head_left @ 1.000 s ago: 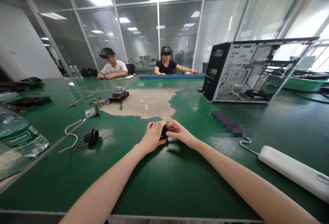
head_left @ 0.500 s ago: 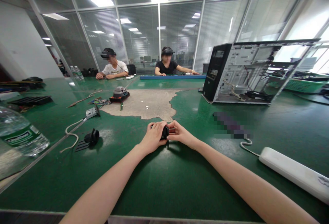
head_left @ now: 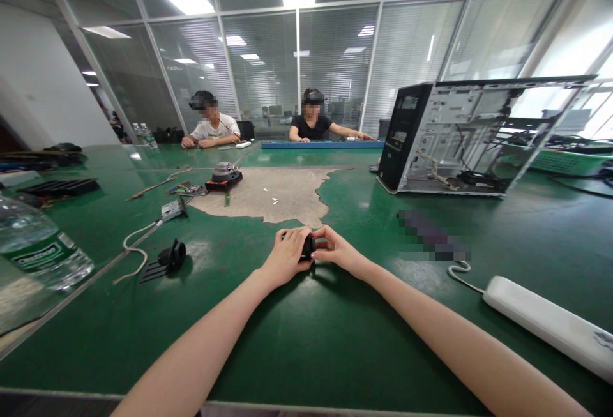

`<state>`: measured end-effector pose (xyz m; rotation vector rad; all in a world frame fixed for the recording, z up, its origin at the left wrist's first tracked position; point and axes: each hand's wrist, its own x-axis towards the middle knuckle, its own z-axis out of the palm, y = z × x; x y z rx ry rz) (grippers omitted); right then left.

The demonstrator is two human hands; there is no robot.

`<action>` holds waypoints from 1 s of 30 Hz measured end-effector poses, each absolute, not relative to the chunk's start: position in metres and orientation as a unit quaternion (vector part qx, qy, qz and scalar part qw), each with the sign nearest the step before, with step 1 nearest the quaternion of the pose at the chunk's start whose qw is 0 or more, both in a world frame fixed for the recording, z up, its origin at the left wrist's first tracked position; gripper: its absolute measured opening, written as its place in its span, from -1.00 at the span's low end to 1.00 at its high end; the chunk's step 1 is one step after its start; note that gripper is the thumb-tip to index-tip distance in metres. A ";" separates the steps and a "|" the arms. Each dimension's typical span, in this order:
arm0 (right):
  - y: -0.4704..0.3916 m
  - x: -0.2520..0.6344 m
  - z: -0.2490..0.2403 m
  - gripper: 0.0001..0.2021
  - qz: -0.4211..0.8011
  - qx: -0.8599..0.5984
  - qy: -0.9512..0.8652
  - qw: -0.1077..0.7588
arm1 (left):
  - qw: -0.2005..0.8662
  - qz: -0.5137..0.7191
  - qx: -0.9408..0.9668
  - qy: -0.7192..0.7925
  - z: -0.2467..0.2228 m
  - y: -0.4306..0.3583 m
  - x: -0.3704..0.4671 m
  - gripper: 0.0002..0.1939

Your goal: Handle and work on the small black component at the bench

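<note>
A small black part [head_left: 308, 248], its kind mostly hidden by fingers, is held between my two hands just above the green tabletop [head_left: 306, 340]. My left hand [head_left: 288, 251] wraps over its top and left side, fingers closed round it. From the right, my right hand [head_left: 335, 249] pinches its edge with thumb and fingertips. To the left lies a black plastic piece [head_left: 167, 257] with a round collar and long flat prongs. Behind it sits a small metal bracket [head_left: 173, 209] with a pale cable.
An open computer case [head_left: 445, 139] stands at the back right. A white power strip [head_left: 541, 318] lies at right, a water bottle [head_left: 43, 251] at left. A heatsink with a fan [head_left: 224, 175] rests by the bare patch [head_left: 287, 193]. Two people sit across the table.
The view has shifted very slightly. Both hands keep the same hold on the black part, with no clear movement.
</note>
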<state>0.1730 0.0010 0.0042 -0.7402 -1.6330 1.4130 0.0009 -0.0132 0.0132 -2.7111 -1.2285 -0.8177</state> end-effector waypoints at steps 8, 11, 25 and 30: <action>-0.002 0.170 0.007 -0.78 0.545 -0.301 -0.645 0.443 | 0.023 -0.271 -0.875 -0.400 0.014 -0.013 0.002 -0.43; -0.001 0.167 0.006 -0.74 0.535 -0.325 -0.639 0.448 | 0.024 -0.272 -0.877 -0.396 0.013 -0.013 0.002 -0.42; -0.003 0.170 0.009 -0.73 0.546 -0.309 -0.652 0.427 | 0.023 -0.274 -0.875 -0.399 0.014 -0.013 0.001 -0.42; -0.001 0.168 0.008 -0.70 0.524 -0.347 -0.647 0.432 | 0.023 -0.273 -0.875 -0.399 0.015 -0.014 0.002 -0.41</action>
